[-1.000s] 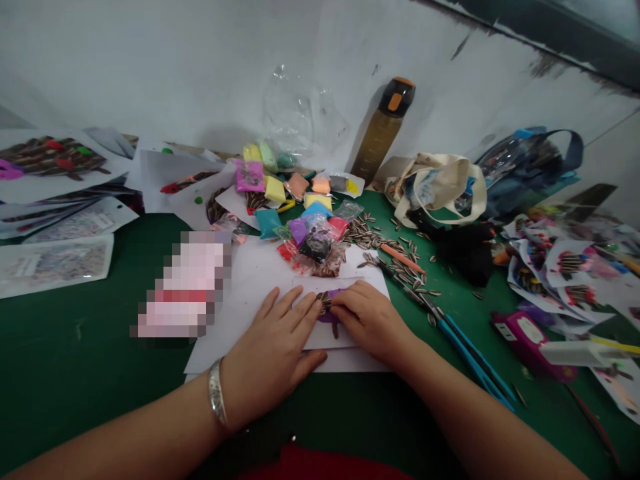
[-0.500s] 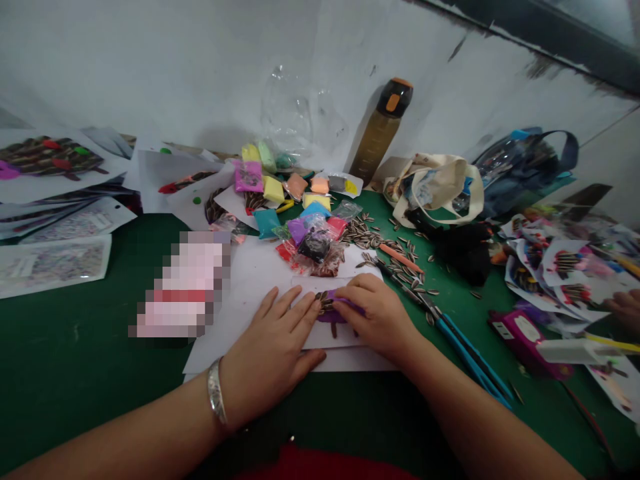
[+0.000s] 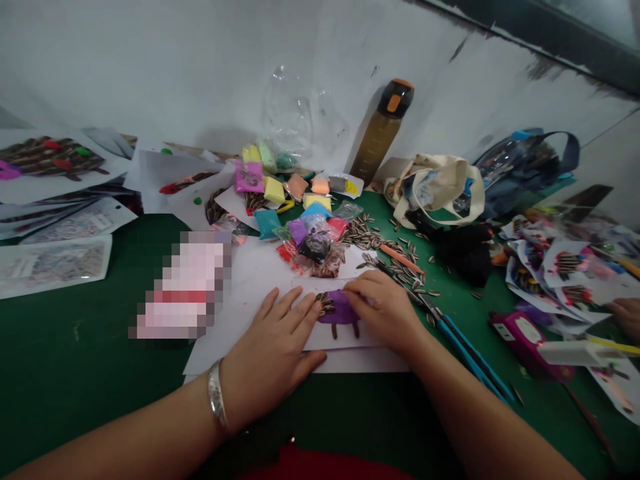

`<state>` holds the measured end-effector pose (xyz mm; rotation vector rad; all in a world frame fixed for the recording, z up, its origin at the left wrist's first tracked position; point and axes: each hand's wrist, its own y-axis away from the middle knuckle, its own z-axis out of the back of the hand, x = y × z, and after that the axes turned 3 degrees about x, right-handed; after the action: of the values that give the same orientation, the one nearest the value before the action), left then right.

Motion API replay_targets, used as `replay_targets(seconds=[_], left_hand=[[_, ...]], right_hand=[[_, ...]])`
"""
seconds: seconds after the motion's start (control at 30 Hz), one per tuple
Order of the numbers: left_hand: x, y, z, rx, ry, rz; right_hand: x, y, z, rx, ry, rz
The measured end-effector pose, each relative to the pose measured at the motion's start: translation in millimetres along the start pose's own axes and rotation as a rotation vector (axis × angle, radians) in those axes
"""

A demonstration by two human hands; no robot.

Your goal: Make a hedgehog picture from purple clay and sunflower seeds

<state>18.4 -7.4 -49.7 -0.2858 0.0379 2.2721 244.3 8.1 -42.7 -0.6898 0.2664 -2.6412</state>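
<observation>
A purple clay shape (image 3: 340,308) lies on a small white card (image 3: 333,340), with striped sunflower seeds (image 3: 327,303) pressed in at its left end and two thin brown legs below it. My right hand (image 3: 383,313) rests on the card, fingertips touching the clay's right end, holding nothing. My left hand (image 3: 273,337) lies flat with spread fingers on the white paper sheet (image 3: 240,340), its fingertips just left of the seeds. A silver bangle (image 3: 217,403) circles my left wrist.
Colourful clay packets (image 3: 300,230) and loose sunflower seeds (image 3: 400,267) lie beyond the paper. Blue-handled scissors (image 3: 465,353) lie to the right. A co-worker's hand (image 3: 627,317) shows at the right edge. A pixelated patch (image 3: 185,287) hides something on the green table (image 3: 75,360).
My right hand has slid rightward off the purple clay, uncovering more of it and its legs. My left hand has stayed in place. A co-worker's hand has entered at the right edge.
</observation>
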Motion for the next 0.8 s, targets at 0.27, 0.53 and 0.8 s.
replay_targets(seconds=[0.27,0.53,0.8], left_hand=[[-1,1,0.2,0.003,-0.004,-0.003],[-1,1,2.0,-0.004,0.007,0.000],[-2,0,3.5,-0.005,0.006,0.005]], right_hand=[[-43,-15,4,-0.047,0.253,-0.068],[-45,-17,-4,-0.032,0.368,-0.103],[8,-3,16,0.087,0.024,-0.192]])
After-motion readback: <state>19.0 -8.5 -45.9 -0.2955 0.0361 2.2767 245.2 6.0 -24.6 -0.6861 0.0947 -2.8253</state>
